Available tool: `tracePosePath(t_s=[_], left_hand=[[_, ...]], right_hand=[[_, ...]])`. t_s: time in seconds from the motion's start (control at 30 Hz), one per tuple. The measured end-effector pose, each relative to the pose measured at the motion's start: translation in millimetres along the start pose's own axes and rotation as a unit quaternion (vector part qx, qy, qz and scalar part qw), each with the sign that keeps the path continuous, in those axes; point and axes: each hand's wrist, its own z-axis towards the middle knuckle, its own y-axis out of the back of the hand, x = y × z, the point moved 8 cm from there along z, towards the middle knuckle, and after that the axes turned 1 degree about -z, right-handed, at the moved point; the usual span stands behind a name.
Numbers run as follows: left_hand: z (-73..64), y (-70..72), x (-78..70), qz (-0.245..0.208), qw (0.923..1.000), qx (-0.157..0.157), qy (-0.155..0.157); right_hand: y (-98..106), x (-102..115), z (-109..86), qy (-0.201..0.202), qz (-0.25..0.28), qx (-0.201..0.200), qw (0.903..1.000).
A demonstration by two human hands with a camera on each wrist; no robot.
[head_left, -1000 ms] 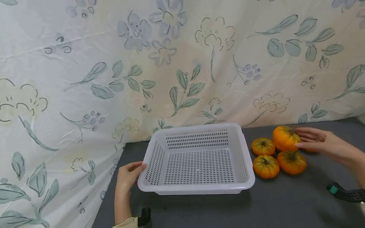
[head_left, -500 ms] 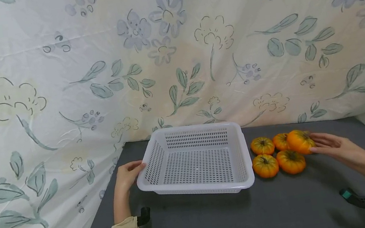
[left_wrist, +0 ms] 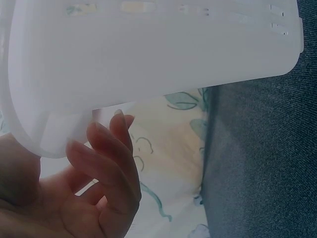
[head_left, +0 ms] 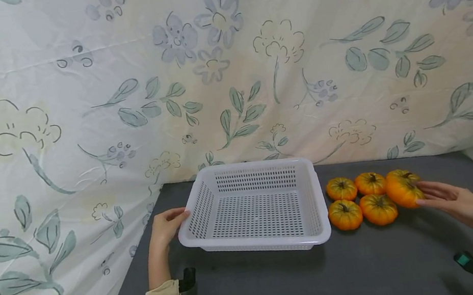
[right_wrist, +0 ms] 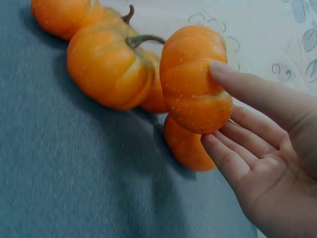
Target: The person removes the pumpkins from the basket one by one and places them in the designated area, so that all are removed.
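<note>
My right hand (head_left: 463, 202) grips a small orange pumpkin (head_left: 404, 188), thumb on one side and fingers on the other. The held pumpkin is tilted and raised at the right end of several like it. In the right wrist view another pumpkin (right_wrist: 188, 148) rests on the table beneath the held one; the head view hides it. At the left, my left hand (head_left: 168, 228) pinches the rim of a white plastic basket (head_left: 256, 245) with slotted walls, its fingers (left_wrist: 106, 151) under the edge. No pumpkins lie inside the basket.
Several pumpkins, among them a front one (head_left: 378, 209) and a back one (head_left: 340, 189), stand in two rows right of the basket. A dark grey table (head_left: 259, 293) carries everything. Floral cloth (head_left: 224, 67) hangs behind and at the sides.
My right hand has moved right and slightly down with the pumpkin, which was over the back row. A back-row pumpkin now shows where it was covered. The left hand stays at the basket rim.
</note>
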Motion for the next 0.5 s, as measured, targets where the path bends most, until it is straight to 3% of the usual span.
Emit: tracePosePath(t_s=[0.5], left_hand=[[-0.7, 0.7, 0.7, 0.001, 1.0, 0.002, -0.005]], right_hand=[[2, -28, -3.0, -0.046, 0.005, 0.011, 0.9989]])
